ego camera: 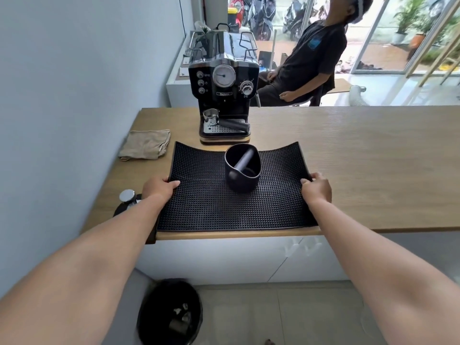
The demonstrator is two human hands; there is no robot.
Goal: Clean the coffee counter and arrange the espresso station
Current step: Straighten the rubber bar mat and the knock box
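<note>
A black studded rubber mat [206,202] lies on the wooden counter [361,155], its near edge at the counter's front edge. My left hand [159,188] grips the mat's left edge and my right hand [317,186] grips its right edge. A black knock box [242,168] with a bar across its mouth stands on the mat, right of centre. Behind the mat stands a black espresso machine [222,80], with a small steel pitcher [211,116] and a portafilter [235,124] on its drip tray. A folded beige cloth [145,144] lies left of the mat.
A steel-topped tamper [127,196] sits on a dark pad at the counter's left front, partly behind my left forearm. A black bin [170,312] stands on the floor below. A person [308,61] sits beyond the counter. A wall runs along the left.
</note>
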